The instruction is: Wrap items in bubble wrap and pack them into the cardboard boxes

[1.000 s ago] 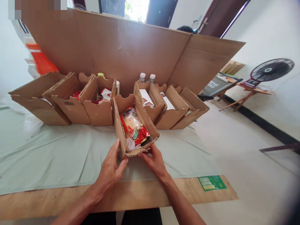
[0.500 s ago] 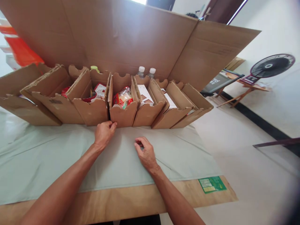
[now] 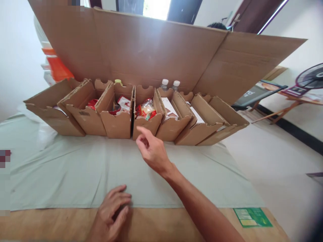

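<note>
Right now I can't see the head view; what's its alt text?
A person's right hand, holding nothing visible, is in front of the middle cardboard box of seven in a row, which holds a red packet. The left hand is near the table's wooden edge; a tall cardboard panel stands behind.

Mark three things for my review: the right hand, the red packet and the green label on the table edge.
right hand [image 3: 155, 151], head view: middle of the hand
red packet [image 3: 146, 109], head view: middle of the wrapper
green label [image 3: 253, 217], head view: middle of its face
</note>
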A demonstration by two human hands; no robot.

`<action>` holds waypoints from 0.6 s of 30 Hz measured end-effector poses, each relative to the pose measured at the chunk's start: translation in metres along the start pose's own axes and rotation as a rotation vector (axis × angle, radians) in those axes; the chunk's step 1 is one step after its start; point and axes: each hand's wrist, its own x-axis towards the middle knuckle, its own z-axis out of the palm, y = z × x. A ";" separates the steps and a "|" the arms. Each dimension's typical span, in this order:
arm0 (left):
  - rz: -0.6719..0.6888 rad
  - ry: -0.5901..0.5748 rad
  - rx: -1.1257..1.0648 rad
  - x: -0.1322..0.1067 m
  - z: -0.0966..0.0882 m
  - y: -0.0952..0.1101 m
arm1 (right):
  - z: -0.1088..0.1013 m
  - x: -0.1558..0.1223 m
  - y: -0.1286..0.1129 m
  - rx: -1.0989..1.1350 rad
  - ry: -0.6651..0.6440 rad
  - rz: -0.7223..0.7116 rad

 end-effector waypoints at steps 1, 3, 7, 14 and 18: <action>0.017 0.031 -0.020 -0.005 -0.001 0.003 | 0.001 0.022 -0.013 -0.068 -0.033 0.005; 0.049 0.080 -0.051 -0.008 -0.003 0.009 | 0.004 0.062 -0.033 -0.223 -0.102 0.068; 0.056 0.142 -0.099 -0.002 -0.005 0.015 | 0.019 0.099 -0.053 -0.416 -0.181 0.126; -0.043 0.217 -0.168 -0.010 -0.006 0.017 | 0.033 0.082 -0.062 -0.585 -0.206 0.126; -0.125 0.231 -0.214 -0.021 0.002 0.010 | 0.030 0.087 -0.066 -0.614 -0.214 0.137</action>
